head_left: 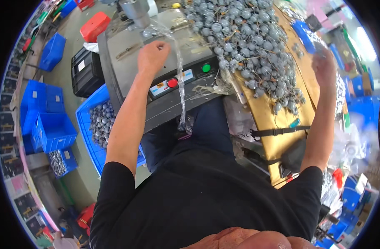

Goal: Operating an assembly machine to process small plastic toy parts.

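My left hand (154, 56) is over the machine's flat metal bed (123, 56). Its fingers are curled closed, and whatever they may hold is hidden. Just beside it, a clear plastic strip (180, 79) runs from under the metal machine head (136, 12) down over the front edge to my lap. Small grey round pieces (147, 32) lie beneath the head. Far to the right, my right hand (323, 62) is raised near a blue bin (304, 36) on the cardboard-covered table; motion smears its fingers. Between my hands spreads a large heap of grey round parts (248, 45) with thin stems.
A control panel with a red button (172, 83) and a green button (206, 67) fronts the machine. Left of my forearm, a blue crate (84, 120) holds more round parts. A black crate (84, 72) and a red bin (94, 27) stand behind. Black straps (281, 131) cross the cardboard (264, 145).
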